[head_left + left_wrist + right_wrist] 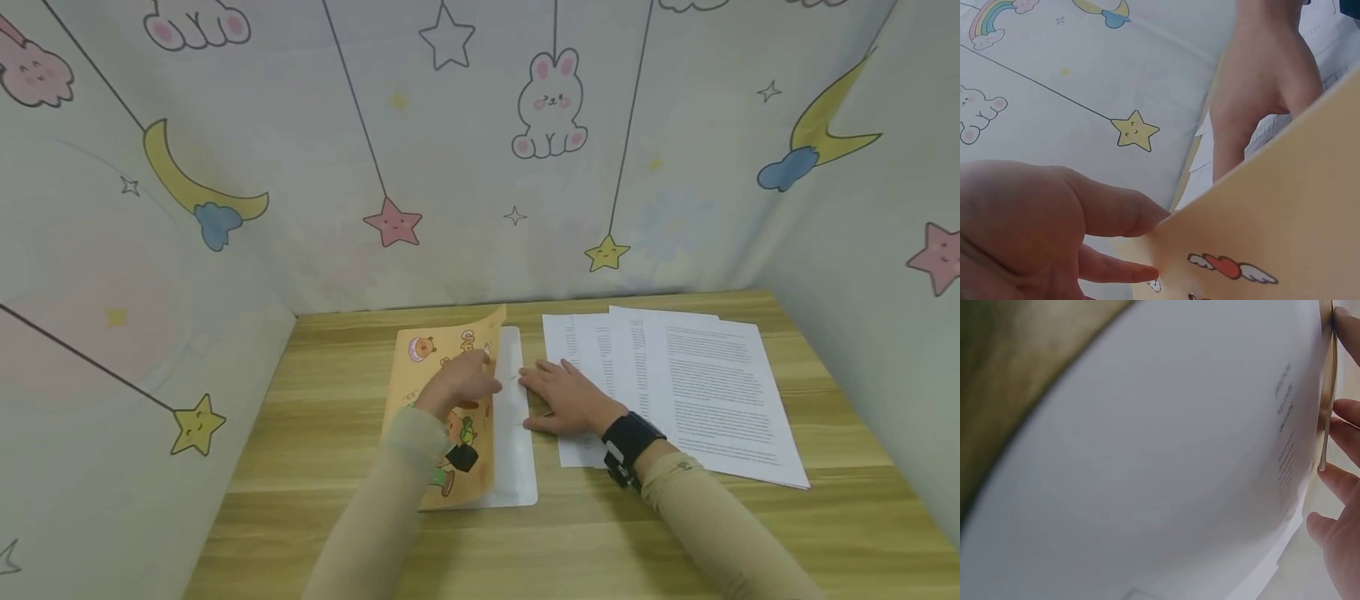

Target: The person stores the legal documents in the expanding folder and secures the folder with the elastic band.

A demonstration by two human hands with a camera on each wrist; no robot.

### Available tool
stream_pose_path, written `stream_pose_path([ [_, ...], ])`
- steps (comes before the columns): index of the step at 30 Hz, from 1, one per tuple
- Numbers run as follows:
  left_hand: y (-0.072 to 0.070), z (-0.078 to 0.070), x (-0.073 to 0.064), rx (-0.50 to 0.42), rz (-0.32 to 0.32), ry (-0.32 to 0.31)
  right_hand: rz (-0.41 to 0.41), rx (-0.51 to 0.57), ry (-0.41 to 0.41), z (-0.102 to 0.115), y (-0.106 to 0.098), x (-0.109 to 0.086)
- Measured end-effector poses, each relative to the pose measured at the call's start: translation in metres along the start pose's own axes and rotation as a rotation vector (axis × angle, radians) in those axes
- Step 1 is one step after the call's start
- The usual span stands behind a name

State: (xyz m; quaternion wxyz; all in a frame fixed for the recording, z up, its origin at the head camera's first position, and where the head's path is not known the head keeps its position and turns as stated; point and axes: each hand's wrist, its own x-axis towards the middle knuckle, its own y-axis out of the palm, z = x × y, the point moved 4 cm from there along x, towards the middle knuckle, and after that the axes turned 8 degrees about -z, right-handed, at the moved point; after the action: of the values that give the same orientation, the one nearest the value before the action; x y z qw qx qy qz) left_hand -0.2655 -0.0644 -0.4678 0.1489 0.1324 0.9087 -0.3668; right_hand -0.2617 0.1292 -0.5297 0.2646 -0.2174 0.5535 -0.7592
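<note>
A thin orange folder (416,417) with cartoon animals on its cover lies on the table, its cover lifted along the right side. Beneath the raised cover shows a white inner side (513,450) with rounded corners. My left hand (461,379) pinches the cover's edge between thumb and fingers; in the left wrist view, the cover (1272,206) rises at a slant beside the thumb. With fingers spread, my right hand (573,400) rests on the table at the folder's right edge, its fingertips touching that edge. Part of the right hand is hidden behind the cover in the left wrist view.
Several printed white sheets (720,392) lie overlapping on the right, partly under the right wrist. The wooden table (315,450) meets a white cartoon-printed cloth wall (480,258) at the back and sides. A black band (633,437) circles the right wrist.
</note>
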Motion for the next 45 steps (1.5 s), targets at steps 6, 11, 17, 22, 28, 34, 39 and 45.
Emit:
stream_pose_path([
  [6,-0.007,0.007,0.000,-0.144,0.024,-0.028,0.007,-0.004,0.007,-0.002,-0.001,-0.002],
  [11,-0.011,0.012,0.002,-0.199,0.046,-0.030,-0.004,-0.017,0.005,-0.004,0.001,-0.003],
  [17,-0.012,0.015,0.002,-0.281,0.065,-0.027,-0.007,-0.014,0.008,-0.005,0.001,-0.004],
  [22,-0.014,0.015,0.000,-0.366,0.076,-0.018,-0.006,-0.008,0.011,-0.008,0.000,-0.006],
  [28,-0.018,0.019,-0.002,-0.430,0.100,0.003,0.001,-0.010,0.016,-0.013,0.002,-0.006],
  [34,-0.021,0.023,-0.002,-0.498,0.128,0.045,0.002,-0.021,0.013,-0.015,0.004,-0.007],
  [39,-0.027,0.026,-0.003,-0.550,0.148,0.095,0.002,-0.014,0.010,-0.013,0.001,-0.007],
  [45,-0.035,0.026,-0.006,-0.586,0.151,0.134,-0.010,-0.024,0.002,-0.014,-0.001,-0.010],
])
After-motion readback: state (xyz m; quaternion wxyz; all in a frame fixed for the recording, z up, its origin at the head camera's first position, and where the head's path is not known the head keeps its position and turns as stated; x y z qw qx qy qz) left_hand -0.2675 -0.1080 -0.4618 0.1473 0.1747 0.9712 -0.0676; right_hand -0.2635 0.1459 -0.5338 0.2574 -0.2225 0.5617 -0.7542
